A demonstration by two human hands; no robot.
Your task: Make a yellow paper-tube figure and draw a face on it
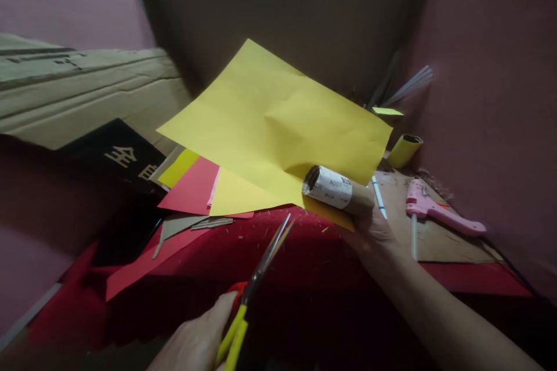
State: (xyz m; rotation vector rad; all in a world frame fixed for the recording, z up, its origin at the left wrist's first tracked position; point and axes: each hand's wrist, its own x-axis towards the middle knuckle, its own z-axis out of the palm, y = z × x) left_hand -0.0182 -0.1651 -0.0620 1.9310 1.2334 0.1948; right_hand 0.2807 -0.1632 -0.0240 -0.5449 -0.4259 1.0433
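Observation:
My left hand (195, 336) is closed around the handles of a pair of scissors (260, 271), yellow and red at the grips. Their blades point up and away, slightly parted, below the edge of a large yellow paper sheet (261, 110). My right hand (372, 235) grips a short brown cardboard tube (362, 196) with a white printed label, its hollow end facing left. The tube lies against the sheet's near right part, and the sheet's lower corner reaches my right hand. Most of the right fingers are hidden behind the tube.
Red paper (191, 188), cardboard scraps (183, 225) and a black book (113, 153) lie left on the red tabletop (296, 266). To the right are a pink glue gun (435, 208), a blue-and-white pen (379, 197) and a yellow-covered tube (404, 151). Large cardboard (87, 93) leans back left.

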